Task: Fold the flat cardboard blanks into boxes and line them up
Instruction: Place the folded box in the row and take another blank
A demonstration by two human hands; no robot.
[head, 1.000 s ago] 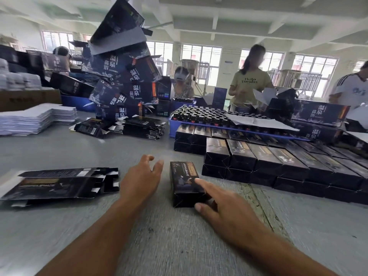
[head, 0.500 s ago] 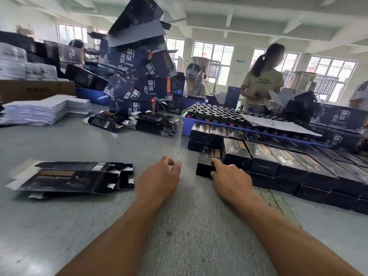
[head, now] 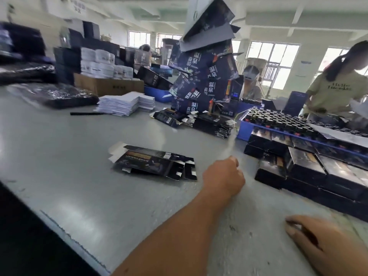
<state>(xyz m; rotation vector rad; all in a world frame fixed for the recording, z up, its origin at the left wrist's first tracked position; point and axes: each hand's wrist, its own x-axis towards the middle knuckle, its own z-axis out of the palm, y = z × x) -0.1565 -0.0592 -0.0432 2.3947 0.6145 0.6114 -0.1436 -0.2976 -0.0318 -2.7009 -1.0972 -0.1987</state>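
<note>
Left hand [head: 223, 176] loosely curled, empty, just right of flat blanks [head: 153, 162] on tabletop [head: 69, 156]. Right hand [head: 326, 244] relaxed, empty, nearer camera. Folded boxes [head: 306, 168] lined up further right. Blanks likely light, springy, slippery; pinch top sheet's edge.

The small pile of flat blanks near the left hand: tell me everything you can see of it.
The pile of flat blanks lies on the grey table, a few unfolded black cartons stacked loosely. The printed cardboard looks glossy, with gold lettering on the top face, white undersides showing at the left flaps and notched tabs at the right end. Nothing holds it; the left hand is just right of it, apart.
</note>
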